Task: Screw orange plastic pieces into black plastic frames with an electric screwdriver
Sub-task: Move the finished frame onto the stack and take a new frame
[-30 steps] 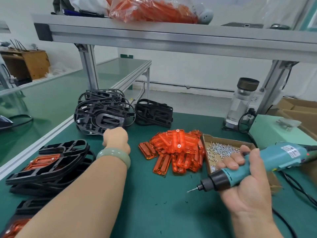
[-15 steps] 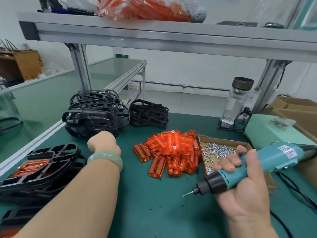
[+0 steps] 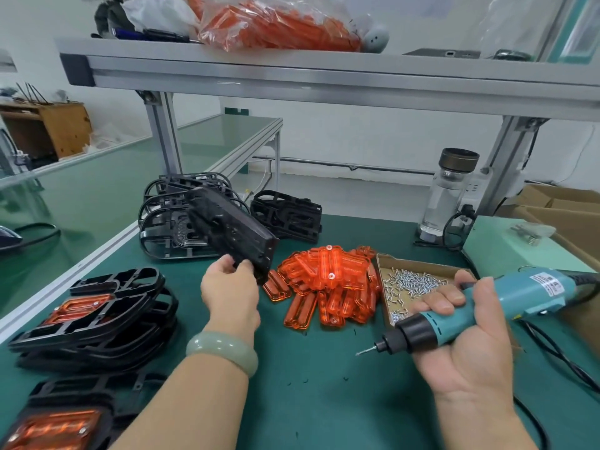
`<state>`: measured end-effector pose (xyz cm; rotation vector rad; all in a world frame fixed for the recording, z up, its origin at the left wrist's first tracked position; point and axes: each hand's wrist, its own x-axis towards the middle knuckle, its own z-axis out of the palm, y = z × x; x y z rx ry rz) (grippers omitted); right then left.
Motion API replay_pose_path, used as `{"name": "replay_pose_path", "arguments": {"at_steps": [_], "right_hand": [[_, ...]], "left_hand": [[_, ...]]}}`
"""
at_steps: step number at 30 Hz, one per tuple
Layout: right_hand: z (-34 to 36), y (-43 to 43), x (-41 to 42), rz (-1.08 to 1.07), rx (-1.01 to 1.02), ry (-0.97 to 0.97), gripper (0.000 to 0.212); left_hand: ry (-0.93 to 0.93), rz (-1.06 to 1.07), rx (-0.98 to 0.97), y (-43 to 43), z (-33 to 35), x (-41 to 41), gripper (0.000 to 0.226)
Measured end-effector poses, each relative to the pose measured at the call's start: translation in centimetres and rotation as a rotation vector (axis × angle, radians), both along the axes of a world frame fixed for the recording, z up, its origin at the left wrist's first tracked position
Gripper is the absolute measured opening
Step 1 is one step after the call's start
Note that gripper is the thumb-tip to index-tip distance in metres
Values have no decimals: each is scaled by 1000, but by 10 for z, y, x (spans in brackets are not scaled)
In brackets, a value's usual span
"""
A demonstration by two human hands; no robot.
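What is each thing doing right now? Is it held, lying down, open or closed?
Black frame: tilted, in the air.
Left hand: grips the black frame.
Electric screwdriver: off the table, bit pointing left.
Right hand: grips the electric screwdriver.
Orange pieces: loose heap on the table.
Screw box: open, screws inside.
Finished frames: stacked, orange piece fitted in the top one.
Bottle: upright, lid on.

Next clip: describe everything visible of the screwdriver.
The screwdriver has a teal plastic-looking body, a black nose and a thin metal bit pointing lower left. A white label sits near its rear, where a black cable leaves rightward. It is held nearly level, nose slightly down, over the green mat, just in front of the screw box. The right hand grips its front half, fingers curled over it.
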<state>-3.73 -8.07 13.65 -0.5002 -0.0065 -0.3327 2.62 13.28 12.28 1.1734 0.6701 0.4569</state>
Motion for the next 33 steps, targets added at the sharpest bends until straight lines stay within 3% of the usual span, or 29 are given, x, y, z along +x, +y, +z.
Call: {"name": "replay_pose_path", "arguments": {"at_steps": [7, 13, 18, 26, 33], "right_hand": [[5, -12, 1, -21, 38, -31, 19], [6, -14, 0, -2, 69, -51, 19], [5, -15, 1, 16, 66, -68, 19], [3, -16, 4, 23, 84, -63, 19], [3, -14, 5, 13, 75, -47, 18]], "left_hand": [[-101, -280, 497, 13, -1, -23, 36], [-58, -650, 952, 17, 9, -38, 45], [-28, -791, 1274, 13, 11, -45, 43], [-19, -915, 1482, 5, 5, -46, 42], [22, -991, 1523, -7, -2, -47, 43]]}}
